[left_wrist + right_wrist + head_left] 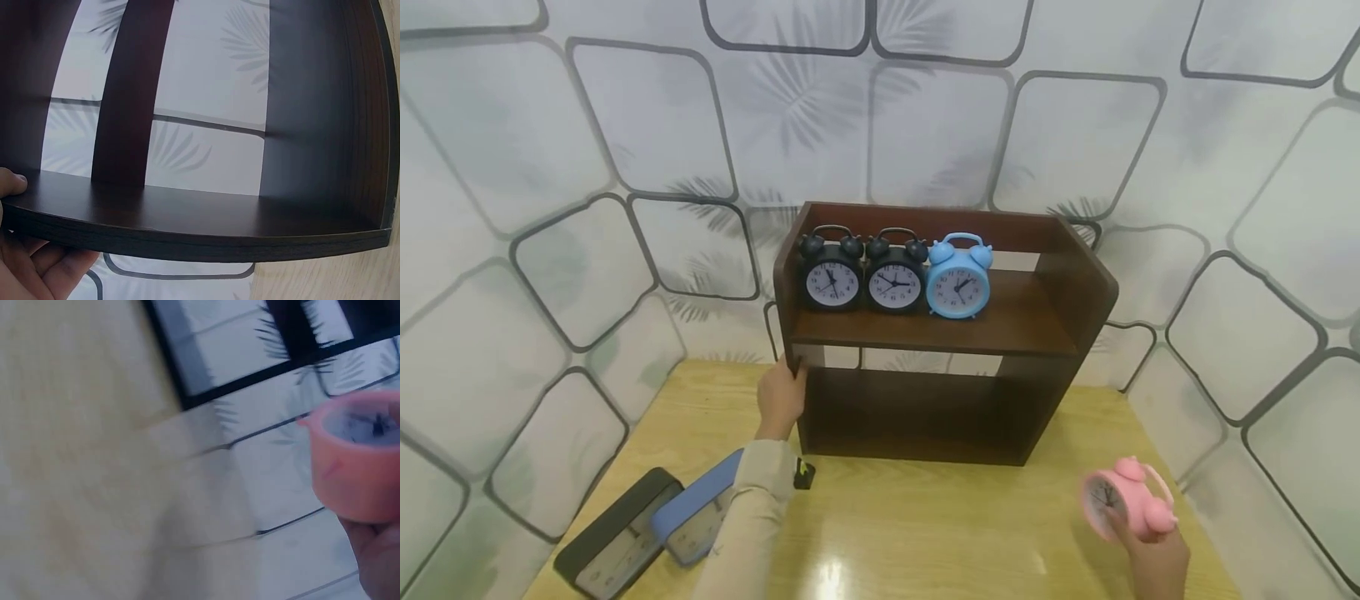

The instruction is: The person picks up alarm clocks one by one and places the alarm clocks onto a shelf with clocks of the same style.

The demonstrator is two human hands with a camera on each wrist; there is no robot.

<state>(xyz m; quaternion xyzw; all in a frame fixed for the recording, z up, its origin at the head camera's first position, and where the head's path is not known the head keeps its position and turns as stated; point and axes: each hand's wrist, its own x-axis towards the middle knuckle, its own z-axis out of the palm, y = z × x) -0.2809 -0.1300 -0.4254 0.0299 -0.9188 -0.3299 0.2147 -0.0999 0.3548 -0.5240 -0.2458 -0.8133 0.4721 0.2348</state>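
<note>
A dark brown two-tier wooden shelf [917, 408] stands on the table. My left hand [781, 400] grips the edge of its left side panel; in the left wrist view the thumb lies inside the panel [187, 212] and the fingers curl beneath it. My right hand [1157, 558] holds a pink twin-bell alarm clock [1138, 500] at the right, apart from the shelf; the right wrist view shows its pink casing [356, 475]. Side by side on the upper tier sit a black alarm clock [832, 283], a second black one [895, 283] and a light blue one [958, 285].
A black rectangular clock-like box [625, 533] and a blue one [700, 508] lie on the wooden table [917, 533] at front left, partly behind the left sleeve [745, 525]. A small black object [804, 474] is beside that wrist. Patterned wall covering [925, 142] surrounds the table.
</note>
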